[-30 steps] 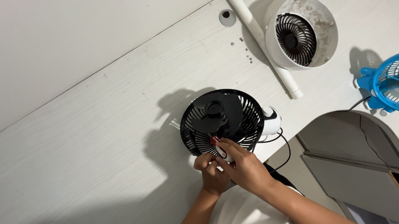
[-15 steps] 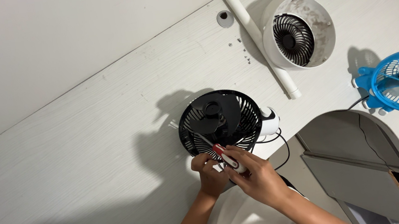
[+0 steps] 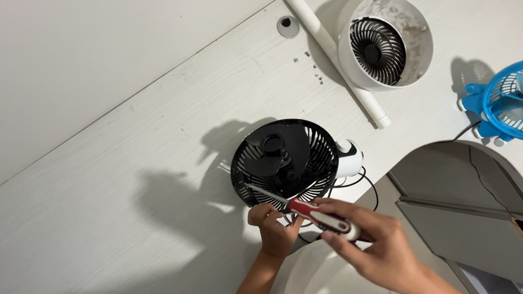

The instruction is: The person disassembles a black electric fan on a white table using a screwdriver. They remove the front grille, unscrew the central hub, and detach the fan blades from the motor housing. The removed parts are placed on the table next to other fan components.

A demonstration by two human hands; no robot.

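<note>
At desk edge, black fan [image 3: 284, 162] lies grille-up — left hand [image 3: 272, 229] pinching its near rim, right hand [image 3: 374, 244] curled round the screwdriver [image 3: 315, 213] — tip on slats could skid off and snap one.

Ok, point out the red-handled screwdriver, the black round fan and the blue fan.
red-handled screwdriver [image 3: 315, 213]: head view, on its red handle.
black round fan [image 3: 316, 149]: head view, on its grille.
blue fan [image 3: 510, 122]: head view, on its rim.

No packages, labels, signs or screens are in view
</note>
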